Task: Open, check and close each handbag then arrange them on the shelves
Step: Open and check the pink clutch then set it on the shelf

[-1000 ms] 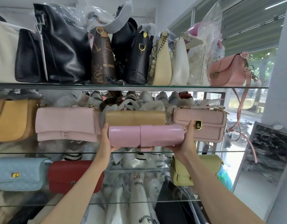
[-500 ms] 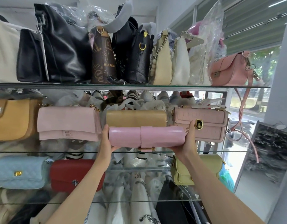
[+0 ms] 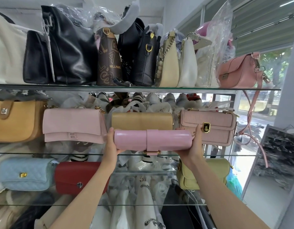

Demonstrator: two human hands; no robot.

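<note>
Nothing moved: pink handbag [image 3: 153, 139] stays between left hand [image 3: 110, 142] and right hand [image 3: 193, 146].

Glass shelves [image 3: 136, 88] carry rows of handbags [image 3: 73, 126], tiered.

Pink bag [image 3: 153, 140]: glossy, long, roll-shaped, lying level; strap band round middle, gold clasp at bottom edge, closed. Held at both ends, above front edge of middle shelf [image 3: 60, 153]. All below relative to pink bag. Tan bag [image 3: 142, 120] directly behind, closed. Pale pink flap bag [image 3: 72, 125] left, croc-pink bag [image 3: 214, 127] right, gold lock shut. Mustard bag [image 3: 15, 120] far left. Red bag [image 3: 77, 176], blue quilted bag [image 3: 25, 174] lower left; yellow bag [image 3: 215, 174] lower right. Black bags [image 3: 68, 50] on shelf above.
</note>
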